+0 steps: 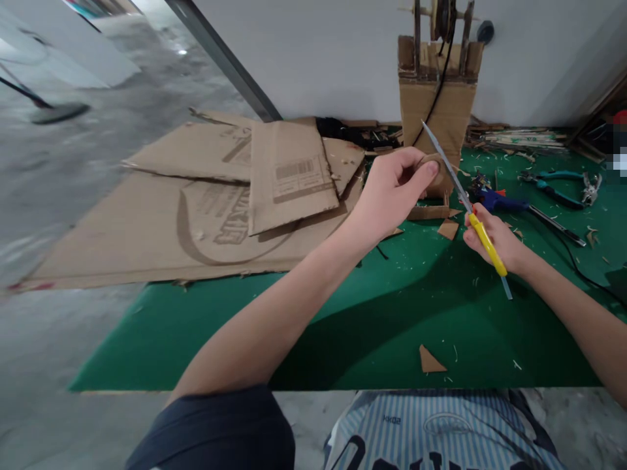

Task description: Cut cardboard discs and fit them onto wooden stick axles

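Observation:
My left hand (396, 183) is closed, thumb and fingers pinching a small brown cardboard piece (431, 158). In my right hand (497, 241) is a utility knife (487, 245) with a yellow handle and a long metal blade pointing up and to the left. The blade passes right beside the cardboard piece; I cannot tell whether it touches. Behind both hands stands an upright cardboard structure (437, 104) with wooden posts, a spool and a black cord. Small cardboard scraps (447, 228) lie on the green tabletop (382, 307) below.
Large flat cardboard sheets (220, 215) cover the table's left side and overhang its edge. At right lie teal-handled pliers (558, 186) and a blue tool (504, 201) with a black cable. Thin sticks (524, 138) line the wall. A triangular scrap (431, 360) sits near the front edge.

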{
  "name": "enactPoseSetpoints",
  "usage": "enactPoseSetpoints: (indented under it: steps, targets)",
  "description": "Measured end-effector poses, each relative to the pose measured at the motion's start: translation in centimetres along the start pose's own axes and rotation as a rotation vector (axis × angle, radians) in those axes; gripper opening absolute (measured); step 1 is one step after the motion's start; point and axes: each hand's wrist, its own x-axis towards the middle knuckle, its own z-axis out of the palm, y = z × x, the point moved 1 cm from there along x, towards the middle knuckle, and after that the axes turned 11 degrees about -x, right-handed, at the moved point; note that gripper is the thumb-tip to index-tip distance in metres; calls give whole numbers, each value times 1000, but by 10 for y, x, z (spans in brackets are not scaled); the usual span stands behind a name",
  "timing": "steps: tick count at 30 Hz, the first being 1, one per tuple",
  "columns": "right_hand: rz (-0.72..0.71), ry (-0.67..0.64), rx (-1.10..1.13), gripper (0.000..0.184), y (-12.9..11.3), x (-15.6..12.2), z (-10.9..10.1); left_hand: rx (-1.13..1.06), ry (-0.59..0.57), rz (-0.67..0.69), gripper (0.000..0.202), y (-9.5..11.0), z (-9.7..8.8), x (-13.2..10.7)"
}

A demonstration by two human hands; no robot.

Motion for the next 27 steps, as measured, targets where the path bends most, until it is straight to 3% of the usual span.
enactPoseSetpoints:
  steps: [6, 18, 23, 27]
  targets:
    - [2, -41, 18, 55, -4, 0, -6, 135, -64, 73, 33, 7, -10, 4]
    - [30, 13, 39, 45, -5, 3, 1, 139, -89, 59, 28, 9, -17, 7]
    - [34, 80, 51, 45, -4, 3, 5, 38, -4, 9, 28, 5, -6, 4]
    - [30, 62, 97, 50, -2, 3, 9, -84, 49, -17, 27, -1, 3, 1]
